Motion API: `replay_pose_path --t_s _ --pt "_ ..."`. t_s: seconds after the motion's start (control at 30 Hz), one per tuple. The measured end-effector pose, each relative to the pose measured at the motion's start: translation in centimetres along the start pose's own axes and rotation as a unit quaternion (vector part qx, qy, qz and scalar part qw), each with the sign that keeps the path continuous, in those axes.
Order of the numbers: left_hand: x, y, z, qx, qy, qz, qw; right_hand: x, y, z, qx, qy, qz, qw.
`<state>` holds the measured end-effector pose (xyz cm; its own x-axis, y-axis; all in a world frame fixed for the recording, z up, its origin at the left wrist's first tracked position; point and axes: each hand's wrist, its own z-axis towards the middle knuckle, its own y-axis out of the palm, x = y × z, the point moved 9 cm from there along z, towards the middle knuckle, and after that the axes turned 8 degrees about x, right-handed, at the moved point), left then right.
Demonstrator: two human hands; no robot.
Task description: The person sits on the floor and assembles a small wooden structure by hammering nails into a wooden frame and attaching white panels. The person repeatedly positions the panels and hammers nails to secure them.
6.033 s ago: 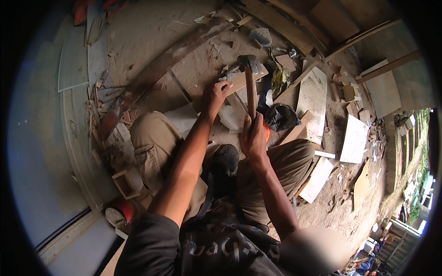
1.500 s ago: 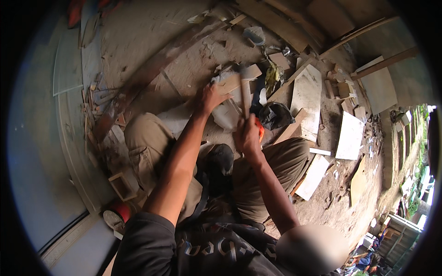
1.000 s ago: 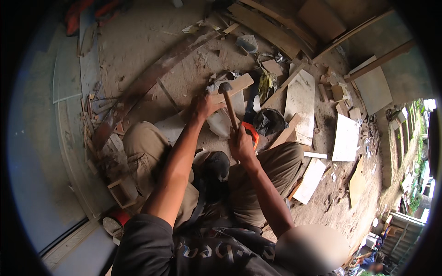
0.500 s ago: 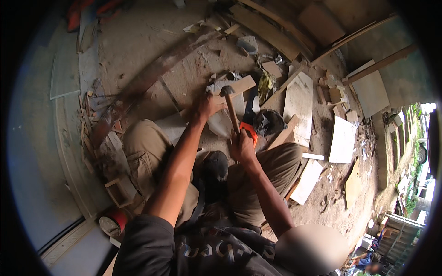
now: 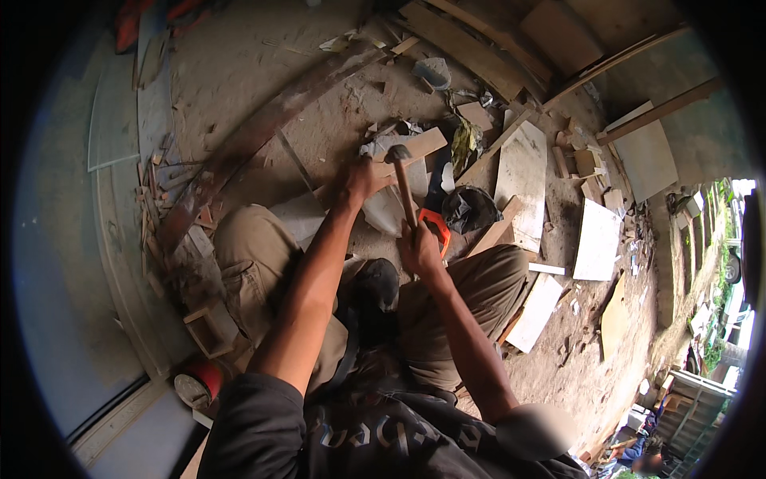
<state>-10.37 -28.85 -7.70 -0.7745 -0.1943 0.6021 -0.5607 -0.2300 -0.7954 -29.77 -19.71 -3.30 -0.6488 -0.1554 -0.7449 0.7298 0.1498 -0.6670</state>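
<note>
My right hand is wrapped round the lower handle of a hammer. Its dark metal head is uppermost and appears over a short, pale wooden board; whether they touch is unclear. My left hand grips that board near its middle, left of the hammer head, with some fingers hidden from view. Just right of my right hand lies an orange-handled saw, its dark blade pointing away from me. Beyond it is a crumpled black plastic bag or bucket liner.
A long dark beam lies across the dirt floor at the far left. White and stained panels and wood scraps litter the right side. By my left side are an open wooden box and a red can. Timbers lean at the far right.
Both hands stay at about the same place, and the hammer head has shifted slightly right and lower over the board. The whole view has moved a little.
</note>
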Motion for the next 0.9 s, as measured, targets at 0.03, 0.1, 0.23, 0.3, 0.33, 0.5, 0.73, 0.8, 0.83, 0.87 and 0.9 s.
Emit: replay_pose_path --t_s 0.03,0.1,0.23,0.3,0.33,0.5,0.73,0.8,0.83,0.87,0.9 --pt "2.1 -0.4 -0.6 -0.041 0.019 -0.012 0.999 1.6 -0.8 -1.4 0.025 0.042 0.009 0.999" --pt "0.5 -1.3 -0.7 -0.011 -0.010 0.043 0.999 0.3 -1.8 -3.0 0.028 0.144 0.069 0.987" --pt "-0.6 -1.3 0.0 -0.007 -0.001 0.009 1.000 3.2 -3.2 -5.7 0.105 0.175 0.145 0.968" --pt "-3.0 -1.5 0.5 0.038 0.032 -0.086 0.995 2.5 -4.5 -6.6 0.136 0.130 0.109 0.976" --pt "-2.6 -1.1 0.9 -0.004 0.027 -0.091 0.995 3.5 -4.9 -6.7 0.148 0.134 0.100 0.975" --pt "-2.5 -1.6 1.6 -0.090 -0.034 -0.057 0.994 5.5 -6.2 -6.3 0.154 0.205 0.086 0.963" --pt "-3.8 -9.5 -0.5 -0.003 -0.030 -0.249 0.968 7.5 -7.2 -6.3 0.248 0.141 0.214 0.934" --pt "-3.9 -12.8 -2.3 0.042 -0.020 -0.284 0.958 7.8 -6.7 -5.7 0.238 0.168 0.269 0.918" --pt "-4.3 -15.0 -3.1 0.080 -0.013 -0.298 0.951 7.0 -6.7 -5.2 0.234 0.162 0.281 0.917" --pt "-4.9 -16.9 -4.3 0.117 -0.007 -0.313 0.943 6.2 -6.9 -5.1 0.230 0.158 0.290 0.915" --pt "-5.6 -19.0 -5.4 0.153 -0.001 -0.327 0.933 5.7 -6.8 -4.9 0.224 0.154 0.300 0.914"
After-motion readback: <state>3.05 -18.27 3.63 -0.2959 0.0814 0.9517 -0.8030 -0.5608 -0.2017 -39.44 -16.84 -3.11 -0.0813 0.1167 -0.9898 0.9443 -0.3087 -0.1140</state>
